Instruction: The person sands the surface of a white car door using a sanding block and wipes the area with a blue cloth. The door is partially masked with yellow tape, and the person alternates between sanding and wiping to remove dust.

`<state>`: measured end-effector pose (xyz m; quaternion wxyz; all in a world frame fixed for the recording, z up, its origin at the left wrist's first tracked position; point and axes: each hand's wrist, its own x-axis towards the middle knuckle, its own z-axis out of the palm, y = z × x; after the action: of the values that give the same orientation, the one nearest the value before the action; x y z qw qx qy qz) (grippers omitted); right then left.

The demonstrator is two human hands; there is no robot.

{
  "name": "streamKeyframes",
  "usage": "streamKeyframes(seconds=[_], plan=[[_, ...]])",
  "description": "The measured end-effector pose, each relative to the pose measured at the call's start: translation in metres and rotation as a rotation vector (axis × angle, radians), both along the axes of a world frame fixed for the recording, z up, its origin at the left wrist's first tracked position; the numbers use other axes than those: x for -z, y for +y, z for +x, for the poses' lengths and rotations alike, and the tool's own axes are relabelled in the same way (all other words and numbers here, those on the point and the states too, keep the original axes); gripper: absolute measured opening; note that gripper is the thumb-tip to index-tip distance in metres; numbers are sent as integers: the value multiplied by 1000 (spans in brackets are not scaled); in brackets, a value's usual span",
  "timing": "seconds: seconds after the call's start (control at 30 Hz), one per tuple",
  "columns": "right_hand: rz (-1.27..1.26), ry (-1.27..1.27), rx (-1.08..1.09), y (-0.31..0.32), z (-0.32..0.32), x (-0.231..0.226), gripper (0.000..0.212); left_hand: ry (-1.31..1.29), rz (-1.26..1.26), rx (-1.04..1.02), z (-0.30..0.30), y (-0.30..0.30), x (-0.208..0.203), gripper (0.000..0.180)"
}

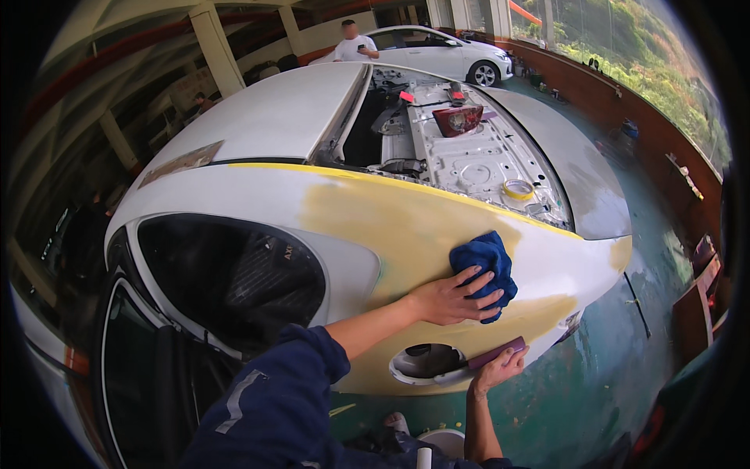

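My left hand (pixel 457 299) lies over a bunched dark blue cloth (pixel 494 254). Its fingers curl onto the cloth and hold it against the car's rear side panel (pixel 422 273), which is white with patches of yellowish filler. Lower and a little to the right, my right hand (pixel 500 370) grips a slim purple sanding block (pixel 497 352). That block rests at the panel, beside the oval opening (pixel 426 363). What lies under the cloth is hidden, and part of the block is covered by my fingers.
A red tail light (pixel 458 120) and a yellow tape roll (pixel 518 189) sit in the open rear of the car. Yellow masking tape (pixel 375 180) runs along the panel's upper edge. Below stands a white bucket (pixel 443 442). Another person (pixel 355 45) stands near a white car (pixel 422 51).
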<state>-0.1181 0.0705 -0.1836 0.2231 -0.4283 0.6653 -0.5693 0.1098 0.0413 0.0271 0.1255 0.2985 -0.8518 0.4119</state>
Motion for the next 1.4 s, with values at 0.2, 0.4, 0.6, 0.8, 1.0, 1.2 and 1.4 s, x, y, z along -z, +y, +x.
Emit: streamKeyframes(seconds=[0.2, 0.4, 0.6, 0.8, 1.0, 1.2, 1.4], plan=[[-45, -114, 91, -62, -65, -9, 54, -50, -16, 8, -12, -8, -12, 55], [-6, 54, 69, 8, 17, -6, 57, -58, 31, -67, 3, -1, -4, 60], [-84, -178, 48, -70, -53, -21, 53, -50, 16, -20, -3, -3, -11, 52], [-129, 32, 27, -35, -41, 22, 57, 34, 33, 119, -6, -12, 5, 66], [-125, -398, 32, -95, -91, 12, 55, 9, 37, 71, -3, -5, 4, 72], [-10, 150, 0, -15, -10, 28, 55, -1, 59, 80, -5, -6, 2, 74], [-61, -481, 47, -76, -75, -14, 59, 14, 56, 98, -2, -12, 5, 79]])
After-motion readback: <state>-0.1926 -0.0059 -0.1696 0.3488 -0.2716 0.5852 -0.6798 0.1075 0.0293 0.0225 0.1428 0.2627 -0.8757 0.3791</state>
